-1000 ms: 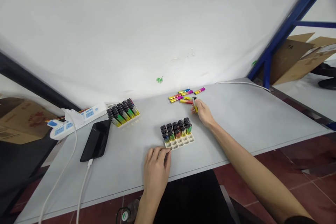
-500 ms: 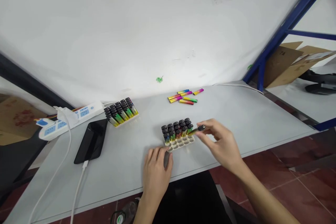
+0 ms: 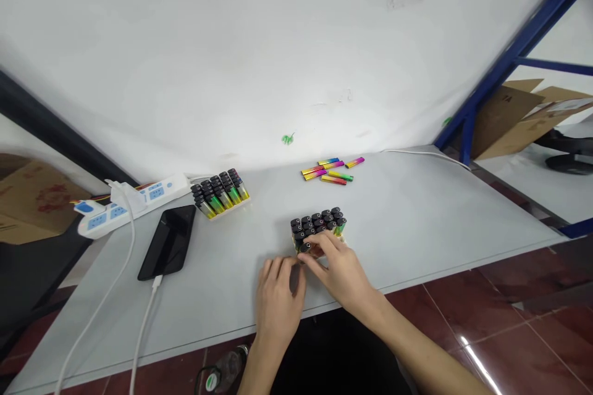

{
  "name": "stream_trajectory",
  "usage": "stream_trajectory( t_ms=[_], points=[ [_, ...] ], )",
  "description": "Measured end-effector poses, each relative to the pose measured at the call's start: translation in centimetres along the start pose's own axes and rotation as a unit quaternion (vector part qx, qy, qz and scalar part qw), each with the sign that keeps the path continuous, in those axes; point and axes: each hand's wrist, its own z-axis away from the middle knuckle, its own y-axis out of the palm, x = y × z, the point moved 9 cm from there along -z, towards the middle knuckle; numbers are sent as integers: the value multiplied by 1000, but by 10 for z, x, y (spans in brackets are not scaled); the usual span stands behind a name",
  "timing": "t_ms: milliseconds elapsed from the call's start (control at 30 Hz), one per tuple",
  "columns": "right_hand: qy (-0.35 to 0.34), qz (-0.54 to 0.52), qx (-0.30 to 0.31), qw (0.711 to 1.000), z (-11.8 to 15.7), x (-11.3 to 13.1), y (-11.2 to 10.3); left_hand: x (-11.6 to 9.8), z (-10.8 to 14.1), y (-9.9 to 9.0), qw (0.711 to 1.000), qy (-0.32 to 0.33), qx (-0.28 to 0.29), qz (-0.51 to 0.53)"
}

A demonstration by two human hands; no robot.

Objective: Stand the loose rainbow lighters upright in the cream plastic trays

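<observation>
A pale tray near the table's front edge holds rows of black-capped lighters, standing upright. My right hand reaches over the tray's front, thumb and fingers closed on a black-capped lighter at the front left slots. The hand hides most of the front rows. My left hand rests on the table at the tray's front left corner, fingers curved and apart, with nothing visible in them.
A second tray of lighters stands at the back left. Nearby are a power strip and a black phone with a white cable. Several colourful metallic sleeves lie near the wall. Cardboard boxes sit on the right.
My right hand has moved left with the lighter, from the tray's right side to its front left slots. The lighter was tilted and now stands more upright. My left hand stays beside the tray.
</observation>
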Motion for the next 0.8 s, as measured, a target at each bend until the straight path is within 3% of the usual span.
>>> stream_trajectory(
  t_ms=[300,433,533,667,800],
  points=[
    [19,119,-29,992,0,-1,5,-5,0,-1,1000,24,1,7],
    [30,202,0,979,-1,1,6,-5,-1,-2,1000,30,-4,5],
    [35,198,32,979,2,0,0,-5,-1,-1,1000,31,-4,3],
    [69,142,1,988,-6,-18,-41,-6,-1,-1,1000,31,-3,6],
    [134,168,-93,972,-39,-70,-91,-5,0,-2,999,32,-6,6]
  ],
)
